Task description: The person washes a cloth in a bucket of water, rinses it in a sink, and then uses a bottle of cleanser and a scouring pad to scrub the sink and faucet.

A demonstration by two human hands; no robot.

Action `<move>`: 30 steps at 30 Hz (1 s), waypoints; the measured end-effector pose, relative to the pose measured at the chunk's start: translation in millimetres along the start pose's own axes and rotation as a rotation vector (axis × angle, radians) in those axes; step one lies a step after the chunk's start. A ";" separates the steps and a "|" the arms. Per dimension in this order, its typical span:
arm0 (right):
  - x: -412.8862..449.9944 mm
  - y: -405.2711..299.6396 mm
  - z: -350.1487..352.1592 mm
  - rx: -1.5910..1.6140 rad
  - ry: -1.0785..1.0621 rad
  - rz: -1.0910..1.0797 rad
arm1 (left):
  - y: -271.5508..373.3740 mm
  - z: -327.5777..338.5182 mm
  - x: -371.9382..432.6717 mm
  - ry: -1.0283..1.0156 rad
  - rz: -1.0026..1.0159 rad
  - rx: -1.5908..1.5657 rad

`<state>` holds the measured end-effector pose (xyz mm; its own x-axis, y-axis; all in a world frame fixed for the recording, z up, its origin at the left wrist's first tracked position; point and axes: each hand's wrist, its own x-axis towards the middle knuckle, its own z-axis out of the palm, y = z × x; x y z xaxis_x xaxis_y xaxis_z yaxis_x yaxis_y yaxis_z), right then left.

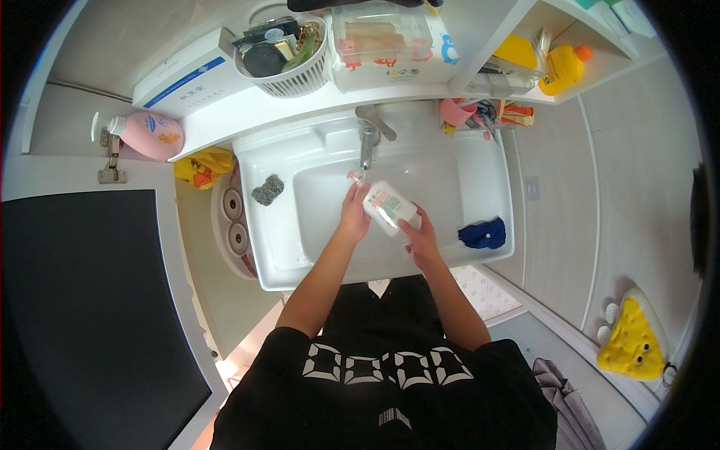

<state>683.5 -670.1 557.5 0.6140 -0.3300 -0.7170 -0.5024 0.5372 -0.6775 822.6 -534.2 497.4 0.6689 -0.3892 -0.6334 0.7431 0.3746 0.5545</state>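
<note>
A white plastic pump bottle [389, 206] lies tilted between my hands above the white sink [304, 264]. Its label bears writing, and the pump head [354, 175] is pink. My left hand [355, 211] grips the bottle's neck end, just below the spout of the chrome faucet [367, 140]. At the opposite end, my right hand [421, 239] holds the base. Whether water is running from the faucet is hard to tell.
A steel-wool scrubber [268, 190] rests on the sink's left ledge, a dark blue cloth [482, 233] on its right. Along the shelf stand a pink bottle [152, 135], a white basket [292, 81] and a clear box [382, 34]. An open mirrored cabinet door [101, 292] fills the left.
</note>
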 end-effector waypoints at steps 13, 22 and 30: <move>20.2 0.8 33.1 -0.021 -0.002 -0.058 | 17.0 14.3 -10.3 -0.080 0.022 -0.143; 27.5 4.2 44.4 -0.042 0.001 -0.047 | 4.0 -12.6 16.6 -0.012 0.079 -0.266; 33.1 6.1 49.1 -0.027 -0.006 -0.064 | 11.5 2.5 10.5 0.105 0.144 -0.178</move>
<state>730.7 -639.6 537.7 0.6489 -0.3587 -0.6710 -0.4783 0.4937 -0.7263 838.2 -536.1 498.5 0.7547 -0.2351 -0.6125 0.6186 0.5660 0.5449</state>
